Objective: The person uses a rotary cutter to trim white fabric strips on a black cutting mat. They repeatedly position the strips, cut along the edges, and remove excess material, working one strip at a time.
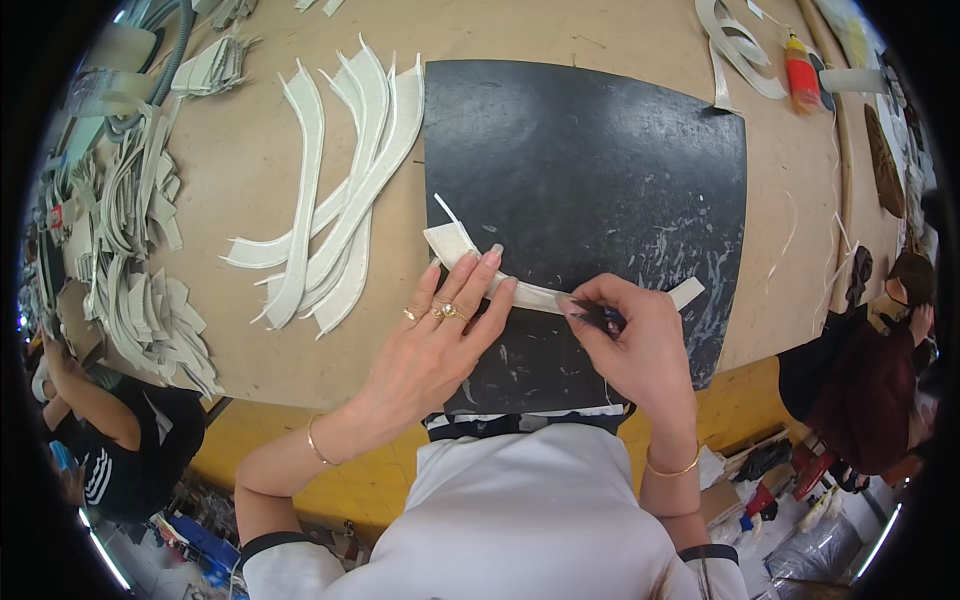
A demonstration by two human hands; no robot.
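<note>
A curved off-white fabric strip [540, 296] lies across the lower part of a black mat [590, 160]. My left hand [440, 315] rests flat on the strip with fingers stretched out, pressing it to the mat. Its left end [450, 238] shows beyond my fingertips, with a thin white tail sticking up from it. My right hand [635, 330] is closed around a small dark tool [598, 315] with a pointed tip, held at the strip's edge. Most of the tool is hidden by my fingers, so its exact kind does not show. The strip's right end [685, 293] pokes out past that hand.
Several similar stitched strips [345, 190] overlap on the tan table [520, 30] left of the mat. Piles of pale pieces [140, 240] lie farther left. A red and yellow bottle [801, 75] and coiled strips [735, 50] are at the back right. Other people sit at both sides.
</note>
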